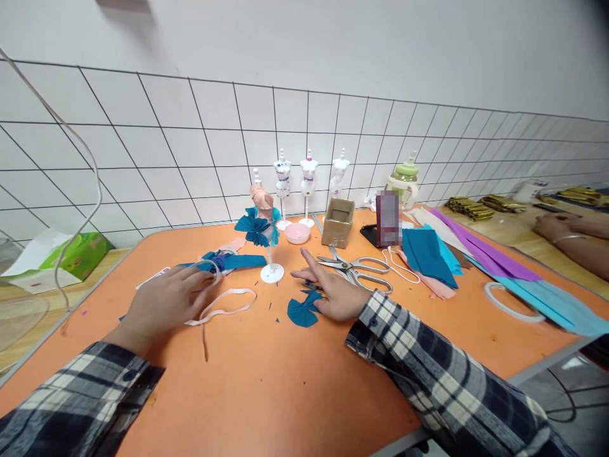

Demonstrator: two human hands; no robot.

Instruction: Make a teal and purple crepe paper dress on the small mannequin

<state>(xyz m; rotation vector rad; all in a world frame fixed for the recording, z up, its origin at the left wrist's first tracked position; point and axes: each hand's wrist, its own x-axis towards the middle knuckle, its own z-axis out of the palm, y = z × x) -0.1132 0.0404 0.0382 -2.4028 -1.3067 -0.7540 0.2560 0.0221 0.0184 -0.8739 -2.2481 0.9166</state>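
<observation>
My left hand [169, 298] lies palm down at the left, fingers loosely stretched over a pale ring-shaped roll [216, 270] and a heap of blue crepe paper [250, 261]. A white ribbon [233, 293] trails from beside its thumb. My right hand [340, 293] is low over the table, index finger extended, its underside partly hidden. Beneath and beside it is a pleated blue paper fan [302, 312]. Between the hands stands a small white dress-form stand [272, 273] dressed in a pink wrap [261, 198] and a blue paper bow [254, 226].
Metal scissors [352, 263] lie behind my right hand. Farther back are a pink bowl [297, 233], a cardboard box [337, 222], white dress forms [308, 174], a phone [387, 219] and a green-lidded bottle [404, 181]. Colored paper strips [428, 254] spread right; another person's hands [559, 225] are beyond.
</observation>
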